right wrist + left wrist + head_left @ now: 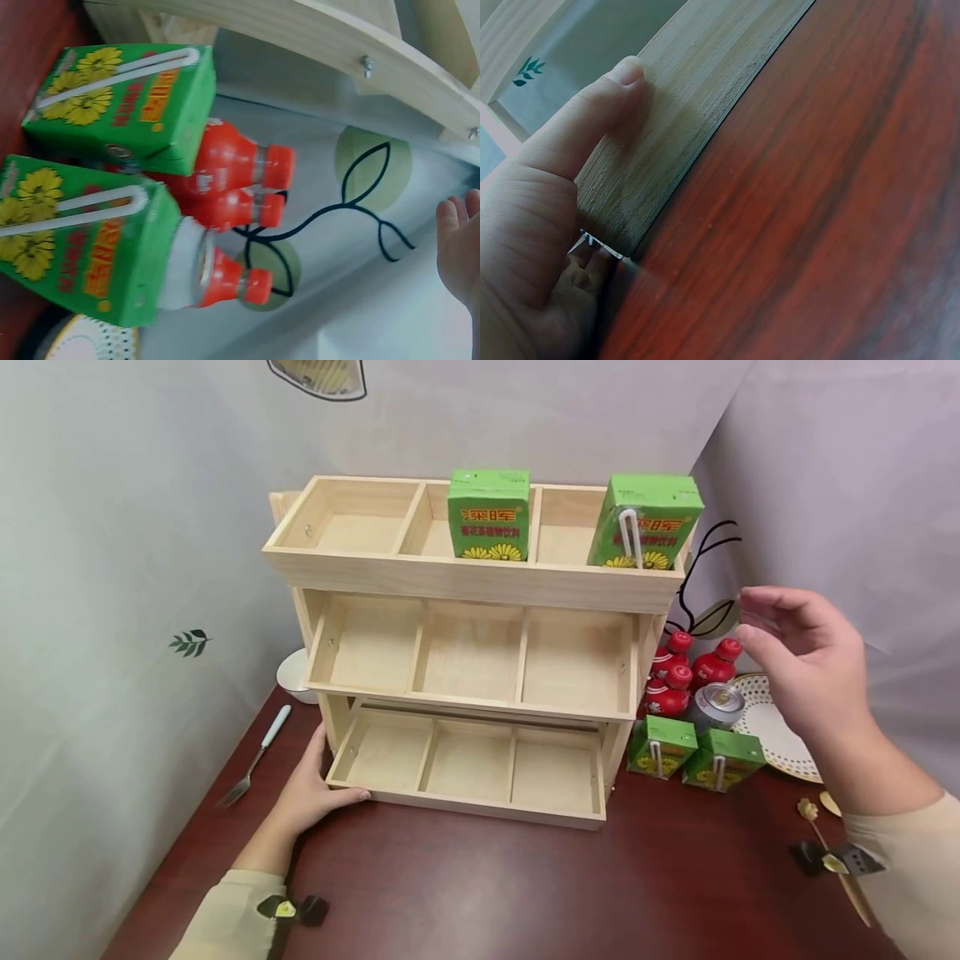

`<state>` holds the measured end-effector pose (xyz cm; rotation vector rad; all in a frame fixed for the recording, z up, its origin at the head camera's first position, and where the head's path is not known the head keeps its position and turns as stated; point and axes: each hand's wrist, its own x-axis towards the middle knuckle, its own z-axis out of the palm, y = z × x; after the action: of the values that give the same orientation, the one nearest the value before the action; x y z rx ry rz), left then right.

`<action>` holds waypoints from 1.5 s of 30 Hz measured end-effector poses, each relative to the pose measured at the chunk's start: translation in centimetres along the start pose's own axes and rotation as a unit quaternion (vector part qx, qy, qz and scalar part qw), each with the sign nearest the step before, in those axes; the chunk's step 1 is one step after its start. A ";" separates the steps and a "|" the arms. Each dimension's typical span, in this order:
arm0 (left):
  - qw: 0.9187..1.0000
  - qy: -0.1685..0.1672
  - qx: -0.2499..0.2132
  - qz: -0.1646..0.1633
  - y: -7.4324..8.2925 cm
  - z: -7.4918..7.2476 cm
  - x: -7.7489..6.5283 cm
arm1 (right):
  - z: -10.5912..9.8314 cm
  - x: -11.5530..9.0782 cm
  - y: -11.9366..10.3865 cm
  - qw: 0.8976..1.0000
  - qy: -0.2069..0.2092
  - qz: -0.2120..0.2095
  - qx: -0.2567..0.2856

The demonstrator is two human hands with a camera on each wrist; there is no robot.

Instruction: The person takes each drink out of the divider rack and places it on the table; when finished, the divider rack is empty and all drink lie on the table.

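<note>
A three-tier wooden display rack (pixel 480 578) stands on the dark red table. My left hand (pixel 313 783) grips the lower left corner of its bottom tray, thumb (pixel 592 112) along the front board and the other fingers round the side, partly hidden. In the top tray, one green drink carton (pixel 489 518) stands in the middle compartment. Another carton (pixel 647 522), with a white straw on its front, leans in the right one. My right hand (pixel 813 664) is in the air right of the rack, fingers loosely bent, holding nothing.
Right of the rack stand two more green cartons (pixel 662 746), three red bottles (pixel 667 693) and a silver can (pixel 717 703). A dotted white plate (pixel 776 735) and a gold spoon (pixel 808 811) lie beyond. On the left are a fork (pixel 258 757) and a white bowl (pixel 294 677).
</note>
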<state>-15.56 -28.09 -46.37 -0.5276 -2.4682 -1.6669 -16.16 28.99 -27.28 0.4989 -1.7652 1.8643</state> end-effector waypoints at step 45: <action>1.000 0.001 0.009 -0.001 0.0 0.0 -0.1 | 9.5 6.0 -5.9 0.990 -0.129 -0.047 0.004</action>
<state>-15.46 -28.13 -46.41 -0.5215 -2.4804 -1.6440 -18.26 20.38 -18.24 0.8451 -1.8618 1.8077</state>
